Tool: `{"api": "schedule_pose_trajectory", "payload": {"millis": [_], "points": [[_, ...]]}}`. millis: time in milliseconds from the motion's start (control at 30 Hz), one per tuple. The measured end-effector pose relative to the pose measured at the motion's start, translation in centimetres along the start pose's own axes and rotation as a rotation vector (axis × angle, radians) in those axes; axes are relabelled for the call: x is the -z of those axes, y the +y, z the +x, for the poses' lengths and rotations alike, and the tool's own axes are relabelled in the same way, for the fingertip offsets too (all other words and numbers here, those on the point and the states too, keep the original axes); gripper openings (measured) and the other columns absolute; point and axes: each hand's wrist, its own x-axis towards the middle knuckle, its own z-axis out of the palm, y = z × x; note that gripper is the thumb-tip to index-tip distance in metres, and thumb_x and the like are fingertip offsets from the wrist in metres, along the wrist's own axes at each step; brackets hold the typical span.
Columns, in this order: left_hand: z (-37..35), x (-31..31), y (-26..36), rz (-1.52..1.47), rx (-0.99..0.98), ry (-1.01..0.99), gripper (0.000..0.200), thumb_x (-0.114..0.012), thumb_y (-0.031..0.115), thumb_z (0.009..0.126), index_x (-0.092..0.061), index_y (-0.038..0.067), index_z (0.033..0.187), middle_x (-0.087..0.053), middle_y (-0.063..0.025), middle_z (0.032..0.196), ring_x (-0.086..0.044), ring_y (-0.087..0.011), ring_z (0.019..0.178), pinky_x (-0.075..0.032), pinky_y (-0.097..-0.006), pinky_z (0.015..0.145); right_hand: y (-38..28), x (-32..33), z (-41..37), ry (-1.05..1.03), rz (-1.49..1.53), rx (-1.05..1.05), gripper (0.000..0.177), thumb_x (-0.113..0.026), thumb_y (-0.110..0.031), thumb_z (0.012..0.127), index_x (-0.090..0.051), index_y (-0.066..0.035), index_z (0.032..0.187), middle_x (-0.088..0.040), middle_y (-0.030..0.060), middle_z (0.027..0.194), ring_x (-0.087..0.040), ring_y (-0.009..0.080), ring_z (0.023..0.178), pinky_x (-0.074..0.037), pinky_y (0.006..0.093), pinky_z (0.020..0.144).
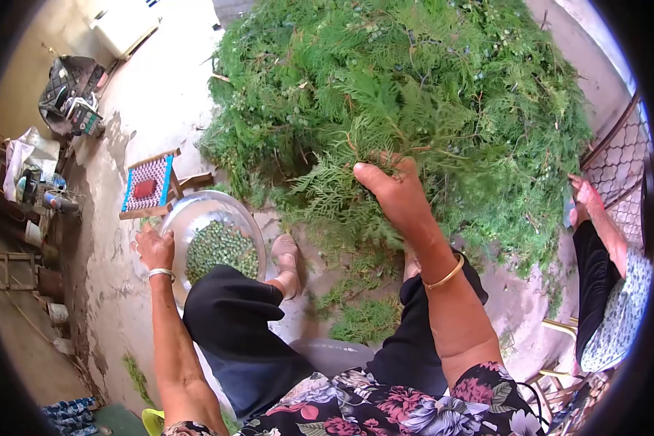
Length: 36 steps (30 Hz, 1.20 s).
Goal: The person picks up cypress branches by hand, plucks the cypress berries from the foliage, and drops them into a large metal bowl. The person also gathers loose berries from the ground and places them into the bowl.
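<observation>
My right hand [391, 182] is closed round a leafy green sprig [334, 189], held in front of a large heap of cut evergreen branches [414, 80]. At the left, my left hand [155, 248] is beside the rim of a wide metal bowl [245, 207], with its fingers apart. Many small green cones or berries [221, 249] lie in the bowl. Whether the left fingers touch the rim is hard to tell.
A small woven stool [147, 187] with a red object on it stands beyond the bowl. Another person [618, 312] sits at the far right, a hand near the heap. Bags and clutter [73, 94] line the left wall. Loose greenery [367, 320] lies between my feet.
</observation>
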Motion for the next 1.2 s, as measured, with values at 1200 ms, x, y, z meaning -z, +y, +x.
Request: {"api": "schedule_pose_trajectory", "payload": {"millis": [1200], "points": [[-9.2,6.0,26.5,-2.372,0.237,-1.228,0.022,-0.050,0.001,0.088,-0.055,-0.002,0.109,-0.059,-0.0138,0.112,-0.058,-0.0273,0.101,-0.047,-0.0369,0.090,2.0,0.4,0.3,-0.170,0.110,-0.276,0.028,-0.059,-0.003,0.083,-0.056,0.004,0.110,-0.061,0.0059,0.098,-0.055,0.0104,0.085,-0.047,0.0249,0.077]]}}
